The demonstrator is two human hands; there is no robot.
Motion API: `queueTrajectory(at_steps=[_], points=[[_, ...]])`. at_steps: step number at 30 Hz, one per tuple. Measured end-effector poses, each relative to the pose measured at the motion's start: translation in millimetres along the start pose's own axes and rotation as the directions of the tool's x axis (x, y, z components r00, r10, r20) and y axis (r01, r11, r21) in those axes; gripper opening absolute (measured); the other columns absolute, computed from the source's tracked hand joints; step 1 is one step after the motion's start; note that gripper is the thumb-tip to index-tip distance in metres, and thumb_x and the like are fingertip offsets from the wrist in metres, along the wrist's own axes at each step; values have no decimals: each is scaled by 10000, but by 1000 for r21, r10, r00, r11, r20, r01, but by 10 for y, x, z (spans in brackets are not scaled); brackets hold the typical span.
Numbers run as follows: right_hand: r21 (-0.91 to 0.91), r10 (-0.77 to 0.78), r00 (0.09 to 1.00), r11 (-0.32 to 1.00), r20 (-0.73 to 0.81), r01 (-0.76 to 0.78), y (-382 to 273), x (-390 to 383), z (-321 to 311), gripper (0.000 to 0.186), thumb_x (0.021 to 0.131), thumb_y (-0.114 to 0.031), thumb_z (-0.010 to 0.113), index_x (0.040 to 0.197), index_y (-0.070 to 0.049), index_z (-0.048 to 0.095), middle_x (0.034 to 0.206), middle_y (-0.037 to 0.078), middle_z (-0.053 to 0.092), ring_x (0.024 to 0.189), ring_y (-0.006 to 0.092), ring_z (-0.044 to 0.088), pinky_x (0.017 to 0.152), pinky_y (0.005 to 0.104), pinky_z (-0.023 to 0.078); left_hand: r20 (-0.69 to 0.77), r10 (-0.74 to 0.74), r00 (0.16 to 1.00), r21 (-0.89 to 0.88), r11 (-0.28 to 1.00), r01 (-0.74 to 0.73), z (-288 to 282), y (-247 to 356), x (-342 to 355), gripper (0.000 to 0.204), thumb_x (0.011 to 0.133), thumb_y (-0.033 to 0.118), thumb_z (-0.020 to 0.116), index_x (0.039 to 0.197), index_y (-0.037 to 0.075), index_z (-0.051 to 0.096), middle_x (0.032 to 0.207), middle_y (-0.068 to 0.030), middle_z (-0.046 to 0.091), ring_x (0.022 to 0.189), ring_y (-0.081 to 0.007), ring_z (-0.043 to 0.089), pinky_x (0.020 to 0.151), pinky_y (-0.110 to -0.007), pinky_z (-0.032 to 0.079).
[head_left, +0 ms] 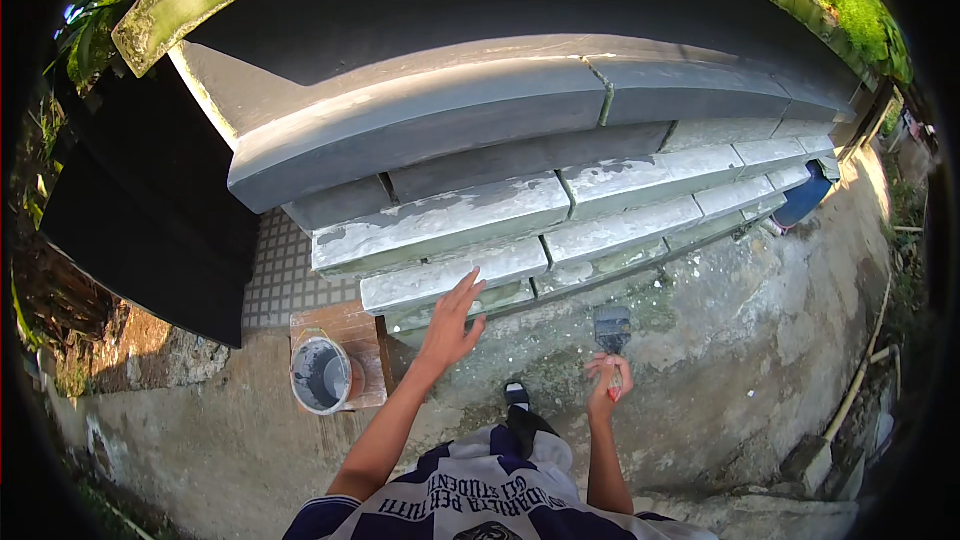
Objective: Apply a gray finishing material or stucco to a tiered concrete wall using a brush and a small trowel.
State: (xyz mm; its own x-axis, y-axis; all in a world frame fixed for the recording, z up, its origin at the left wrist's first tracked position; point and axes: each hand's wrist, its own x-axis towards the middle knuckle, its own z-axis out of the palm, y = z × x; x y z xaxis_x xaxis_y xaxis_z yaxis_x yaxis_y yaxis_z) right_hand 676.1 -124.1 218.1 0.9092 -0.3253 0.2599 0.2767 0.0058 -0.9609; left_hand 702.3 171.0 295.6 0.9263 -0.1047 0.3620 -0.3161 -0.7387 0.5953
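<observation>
My right hand is closed around the handle of a paintbrush, its wide dark bristles pointing away from me over the concrete ground. Fingers apart and holding nothing, my left hand reaches toward the lowest step of a tiered concrete block structure; I cannot tell whether it touches. Left of that hand, a bucket of grey paint stands on a brown wooden board. The upper tiers are coated smooth grey, while the lower ones look whitish and patchy.
A dark panel rises at the left beside a checkered tile floor. At the far right end of the steps sits a blue container. A pipe runs along the right edge of the concrete ground.
</observation>
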Motion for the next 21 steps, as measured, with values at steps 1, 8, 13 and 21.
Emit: queueTrajectory(at_steps=[1, 8, 13, 21], points=[[-38, -5, 1000, 999, -20, 4, 0, 11, -136, 185, 962, -161, 498, 887, 6, 526, 818, 138, 630, 621, 153, 596, 543, 266, 448, -4, 42, 999, 44, 998, -42, 52, 38, 273, 575, 801, 89, 573, 1352, 33, 417, 1512, -161, 278, 1335, -336, 361, 1058, -444, 311], [-112, -43, 970, 994, -239, 16, -41, 99, -771, 195, 951, -141, 512, 856, 24, 554, 827, 137, 634, 605, 132, 581, 538, 258, 445, -132, 93, 987, 398, 917, -33, 773, 119, 1297, 583, 806, 166, 593, 1343, 7, 430, 1515, -167, 264, 1349, -339, 338, 1115, -445, 269], [-170, -33, 921, 985, -387, -36, 12, 24, -1155, 243, 976, -198, 489, 881, 17, 549, 819, 117, 612, 625, 133, 572, 547, 260, 432, 442, 280, 852, -139, 960, -243, 1339, 663, 1518, 587, 832, 223, 598, 1366, 54, 423, 1507, -196, 255, 1391, -319, 265, 1124, -436, 248], [-176, -11, 893, 981, -449, -77, 23, 17, -1366, 238, 976, -205, 494, 888, 8, 554, 795, 101, 602, 617, 133, 561, 541, 255, 421, -65, 176, 982, 182, 970, -162, 1472, 854, 1815, 674, 808, 187, 591, 1410, 21, 340, 1529, -226, 162, 1414, -359, 189, 1131, -464, 208]])
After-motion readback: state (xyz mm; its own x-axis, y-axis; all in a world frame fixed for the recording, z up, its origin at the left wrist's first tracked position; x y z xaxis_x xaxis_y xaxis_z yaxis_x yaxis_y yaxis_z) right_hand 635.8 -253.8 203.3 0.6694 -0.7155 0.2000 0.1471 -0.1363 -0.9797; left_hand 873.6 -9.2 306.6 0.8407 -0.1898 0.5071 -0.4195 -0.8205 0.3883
